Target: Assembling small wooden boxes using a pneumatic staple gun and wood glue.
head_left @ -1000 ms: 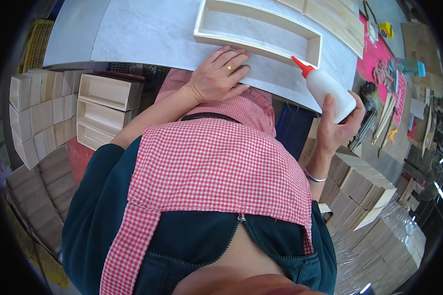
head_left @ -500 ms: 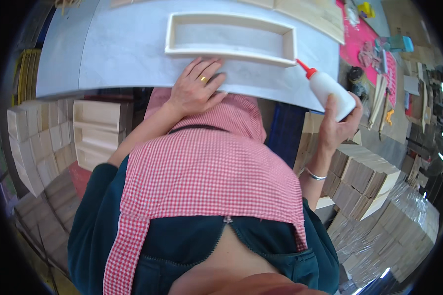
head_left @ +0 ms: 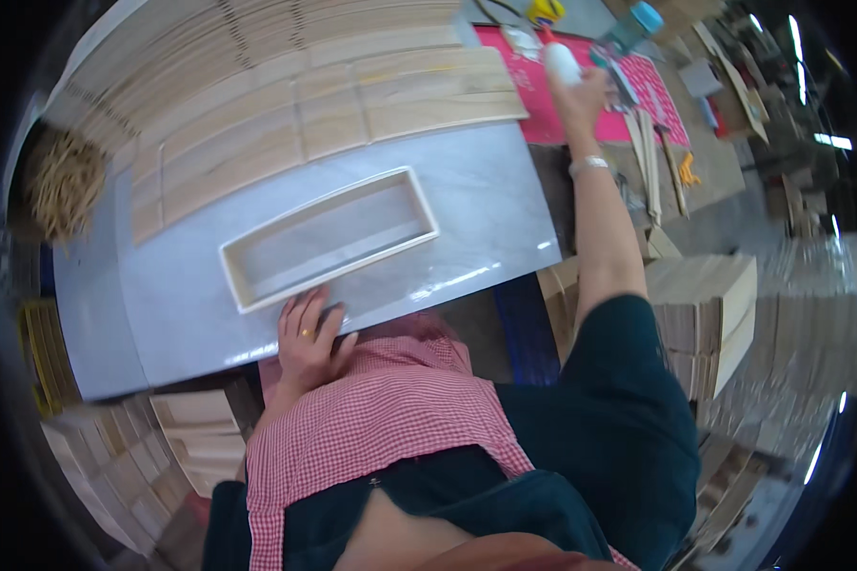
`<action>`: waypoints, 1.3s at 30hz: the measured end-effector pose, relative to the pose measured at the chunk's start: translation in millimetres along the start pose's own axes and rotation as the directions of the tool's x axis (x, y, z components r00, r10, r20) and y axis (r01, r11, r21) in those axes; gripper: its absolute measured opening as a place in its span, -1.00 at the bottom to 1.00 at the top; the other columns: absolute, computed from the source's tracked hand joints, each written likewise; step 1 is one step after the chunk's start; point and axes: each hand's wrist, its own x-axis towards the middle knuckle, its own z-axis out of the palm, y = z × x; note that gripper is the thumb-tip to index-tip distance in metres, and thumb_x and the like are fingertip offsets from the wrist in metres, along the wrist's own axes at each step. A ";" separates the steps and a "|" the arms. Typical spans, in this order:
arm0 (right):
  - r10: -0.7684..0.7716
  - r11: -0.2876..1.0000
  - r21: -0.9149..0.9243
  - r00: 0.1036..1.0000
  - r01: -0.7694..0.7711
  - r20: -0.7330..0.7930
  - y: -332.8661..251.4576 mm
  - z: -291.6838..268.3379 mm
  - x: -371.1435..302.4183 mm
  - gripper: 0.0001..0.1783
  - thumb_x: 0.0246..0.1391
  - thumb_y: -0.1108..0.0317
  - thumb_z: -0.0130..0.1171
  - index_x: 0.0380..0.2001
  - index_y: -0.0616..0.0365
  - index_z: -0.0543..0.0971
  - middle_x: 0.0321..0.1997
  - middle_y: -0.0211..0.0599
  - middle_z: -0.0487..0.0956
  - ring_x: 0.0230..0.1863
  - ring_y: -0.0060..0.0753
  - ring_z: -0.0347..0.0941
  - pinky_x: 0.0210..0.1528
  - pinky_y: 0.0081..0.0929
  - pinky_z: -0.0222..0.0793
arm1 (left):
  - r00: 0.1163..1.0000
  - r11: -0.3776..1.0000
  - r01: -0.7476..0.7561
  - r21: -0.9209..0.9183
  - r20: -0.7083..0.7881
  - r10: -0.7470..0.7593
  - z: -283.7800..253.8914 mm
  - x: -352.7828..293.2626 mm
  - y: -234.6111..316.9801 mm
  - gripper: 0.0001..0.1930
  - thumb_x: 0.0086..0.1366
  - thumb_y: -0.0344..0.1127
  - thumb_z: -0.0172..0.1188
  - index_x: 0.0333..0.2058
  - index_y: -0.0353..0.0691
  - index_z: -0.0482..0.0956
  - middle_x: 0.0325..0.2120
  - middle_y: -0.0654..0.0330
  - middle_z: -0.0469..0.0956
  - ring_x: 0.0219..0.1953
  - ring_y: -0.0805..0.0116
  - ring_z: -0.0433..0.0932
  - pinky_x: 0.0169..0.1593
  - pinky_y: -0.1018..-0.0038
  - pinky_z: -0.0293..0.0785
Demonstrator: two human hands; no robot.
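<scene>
A pale wooden rectangular frame (head_left: 341, 271) lies tilted on the grey table, near its front edge. My left hand (head_left: 309, 335) rests at that edge with fingers stretched and apart. Its fingertips reach the frame's near side; whether they press on it I cannot tell. At the far right, my right arm is extended over a pink mat. The right hand (head_left: 584, 98) is closed round a white glue bottle (head_left: 563, 63) with a red nozzle, its tip pointing away from me. Part of the bottle is hidden by the hand.
Long thin wooden boards (head_left: 324, 114) cover the table's far side. A container of wood strips (head_left: 67, 186) stands at left. Near the pink mat (head_left: 541, 105) are a teal-capped bottle (head_left: 628, 29) and wood sticks (head_left: 648, 167). Stacked wooden pieces (head_left: 700, 314) stand at right.
My right hand has carried the glue bottle from the frame's right corner out to the far-right pink mat. The view has turned and shifted; my left hand stays beside the frame.
</scene>
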 end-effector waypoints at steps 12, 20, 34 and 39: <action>0.013 0.888 -0.445 0.959 0.119 0.282 12.8 -67.5 30.6 -0.51 0.17 -0.03 0.16 -0.25 0.25 0.66 -0.27 0.05 0.66 -0.29 0.15 0.60 -0.19 -0.09 0.51 | 0.990 0.873 0.105 -0.476 -0.028 -0.135 14.8 -17.2 -31.9 -0.86 0.17 -0.58 0.31 -0.29 -0.27 0.60 -0.09 0.02 0.65 -0.06 0.11 0.59 0.13 0.24 0.43; 0.223 0.611 -0.725 0.947 -0.320 -0.230 112.7 -390.4 -7.8 -0.25 0.29 -0.30 -0.15 -0.25 0.20 0.71 -0.11 0.04 0.69 -0.20 0.25 0.61 -0.12 -0.04 0.52 | 0.992 0.868 -0.041 -0.495 -0.123 -0.023 6.2 -4.2 -23.0 -0.93 0.23 -0.56 0.27 -0.32 -0.30 0.59 -0.23 0.10 0.69 -0.10 0.15 0.60 0.07 0.31 0.42; 0.718 0.565 -0.596 0.696 -0.570 0.016 143.8 -467.2 -32.7 -0.03 0.05 -0.43 0.15 0.20 0.25 0.54 0.25 -0.01 0.54 0.25 0.07 0.44 0.17 -0.04 0.45 | 0.914 0.844 0.334 -0.420 -0.073 -0.398 -22.6 -30.0 -14.1 -0.88 0.37 -0.43 0.13 -0.37 -0.31 0.50 -0.42 0.08 0.46 -0.35 0.09 0.38 -0.11 0.27 0.34; 0.823 0.561 -0.340 0.552 -0.755 0.132 173.9 -479.1 -22.7 -0.07 -0.03 -0.32 0.33 0.21 0.20 0.55 0.21 -0.03 0.56 0.18 -0.03 0.47 0.12 -0.11 0.48 | 0.792 0.791 0.468 -0.395 -0.209 -0.573 -34.7 -56.7 -26.8 -0.82 0.37 -0.44 0.14 -0.45 -0.30 0.43 -0.54 0.13 0.39 -0.45 0.14 0.31 -0.24 0.28 0.28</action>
